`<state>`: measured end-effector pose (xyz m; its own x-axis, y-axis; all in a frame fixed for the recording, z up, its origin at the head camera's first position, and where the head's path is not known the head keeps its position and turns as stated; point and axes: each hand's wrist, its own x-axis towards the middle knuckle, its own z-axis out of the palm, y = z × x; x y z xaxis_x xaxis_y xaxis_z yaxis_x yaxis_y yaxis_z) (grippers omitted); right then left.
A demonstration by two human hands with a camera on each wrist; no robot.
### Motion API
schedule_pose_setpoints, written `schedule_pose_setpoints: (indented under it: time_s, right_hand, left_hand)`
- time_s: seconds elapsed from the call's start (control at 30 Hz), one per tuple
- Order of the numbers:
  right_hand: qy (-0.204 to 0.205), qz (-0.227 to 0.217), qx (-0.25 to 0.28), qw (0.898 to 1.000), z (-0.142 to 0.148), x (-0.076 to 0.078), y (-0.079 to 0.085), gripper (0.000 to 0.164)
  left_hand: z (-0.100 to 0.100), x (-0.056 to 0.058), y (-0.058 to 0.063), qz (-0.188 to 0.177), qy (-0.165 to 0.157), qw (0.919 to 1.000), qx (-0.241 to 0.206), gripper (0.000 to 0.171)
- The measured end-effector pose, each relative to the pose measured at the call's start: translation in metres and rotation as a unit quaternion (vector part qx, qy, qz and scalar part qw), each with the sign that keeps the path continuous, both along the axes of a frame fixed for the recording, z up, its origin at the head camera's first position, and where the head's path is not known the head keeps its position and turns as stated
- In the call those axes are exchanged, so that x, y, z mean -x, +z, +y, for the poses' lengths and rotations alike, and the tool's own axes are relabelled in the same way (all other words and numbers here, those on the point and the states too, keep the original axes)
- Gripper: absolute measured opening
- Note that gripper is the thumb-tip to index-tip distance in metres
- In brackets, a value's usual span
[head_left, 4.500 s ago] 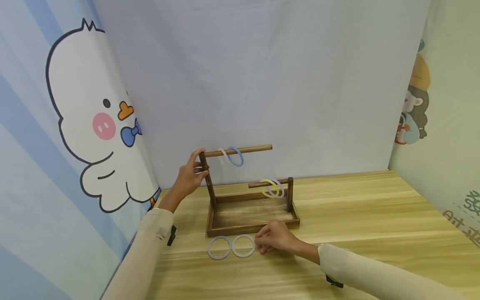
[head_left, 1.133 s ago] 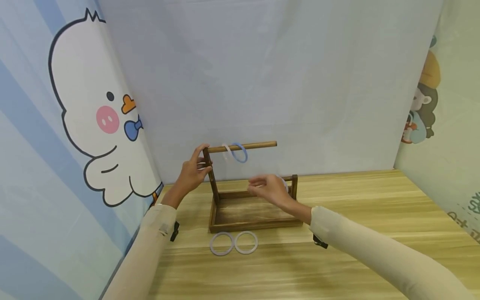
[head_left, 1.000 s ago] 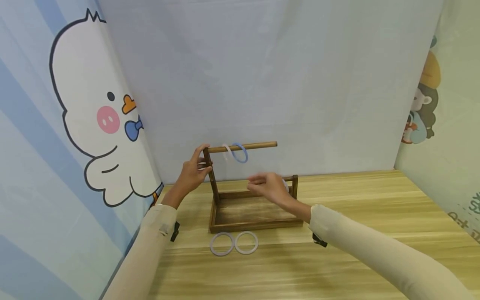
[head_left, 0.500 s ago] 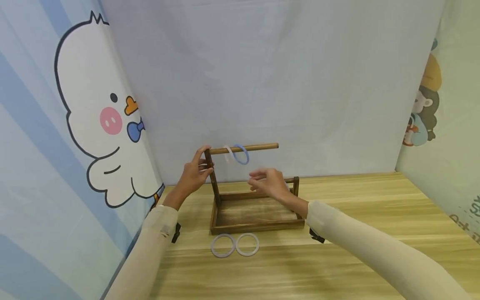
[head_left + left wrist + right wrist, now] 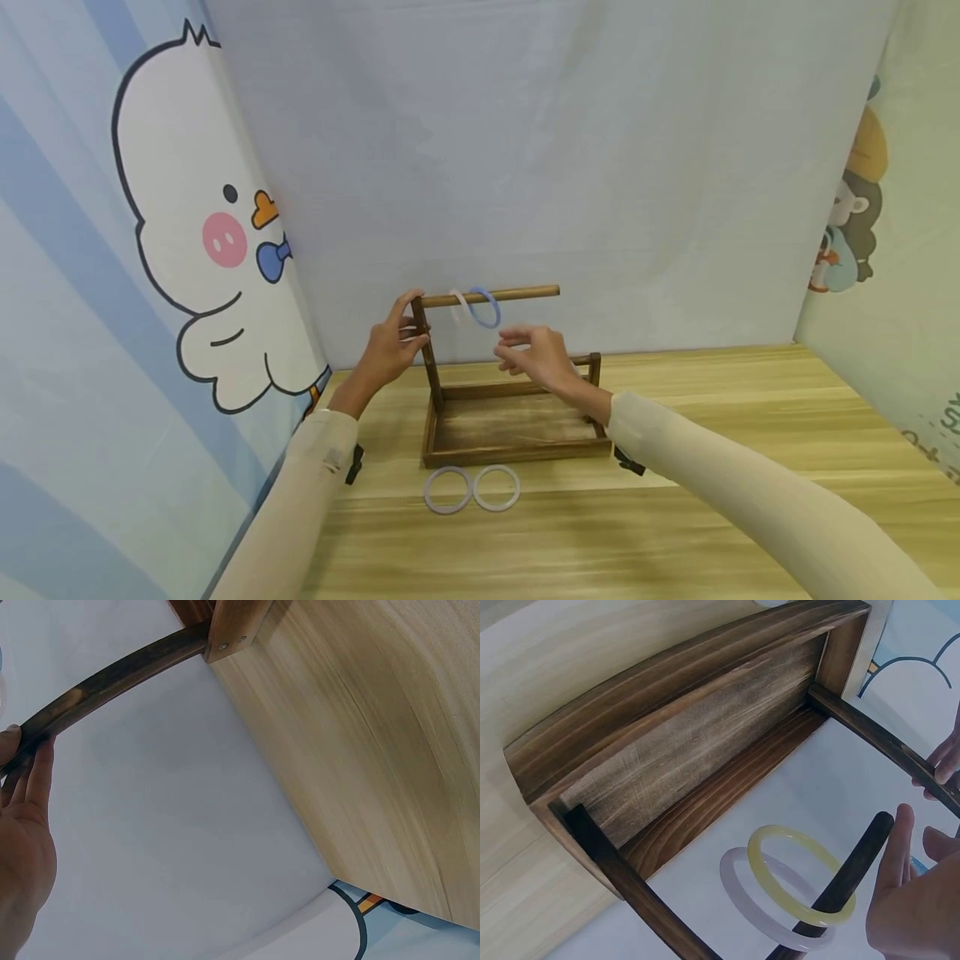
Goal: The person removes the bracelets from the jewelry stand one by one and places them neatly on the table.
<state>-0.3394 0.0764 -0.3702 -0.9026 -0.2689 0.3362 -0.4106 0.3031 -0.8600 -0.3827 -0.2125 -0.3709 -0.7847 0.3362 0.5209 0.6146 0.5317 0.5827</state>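
A dark wooden rack with a tray base (image 5: 517, 455) carries two pegs at different heights. My left hand (image 5: 386, 346) grips its taller post (image 5: 429, 354) near the top, thumb on one side and fingers on the other. On the upper peg (image 5: 528, 293) hang a pale ring (image 5: 461, 300) and a blue ring (image 5: 498, 312). My right hand (image 5: 546, 358) hovers in front of the lower peg, fingers loosely bent, no object visible in them. In the right wrist view its fingertips are beside the tip of the lower peg (image 5: 866, 847), which bears a yellow ring (image 5: 787, 831) and a lilac ring (image 5: 726, 876).
Two more rings, a lilac-grey ring (image 5: 448, 511) and a white ring (image 5: 497, 509), lie side by side before the tray on the wood-grain table (image 5: 720, 417). A grey curtain (image 5: 637, 167) hangs behind; printed cloth walls stand left and right.
My right hand has risen from the table beside the white ring to the lower peg, then slightly higher over the last second. The left hand keeps its grip; the head view has shifted a little.
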Motion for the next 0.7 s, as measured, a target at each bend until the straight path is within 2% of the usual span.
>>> schedule_pose_setpoints:
  time_s: [0.4,0.7]
  right_hand:
    - [-0.033,0.013,-0.003,0.999,-0.012,0.008,0.008,0.042]
    - [-0.026,0.016,0.011,0.999,-0.018,0.015,0.013,0.042]
  left_hand:
    - [0.0,0.0,-0.002,0.013,0.001,0.9999,0.01,0.078]
    - [-0.002,0.002,-0.003,0.019,0.004,0.9997,0.012,0.078]
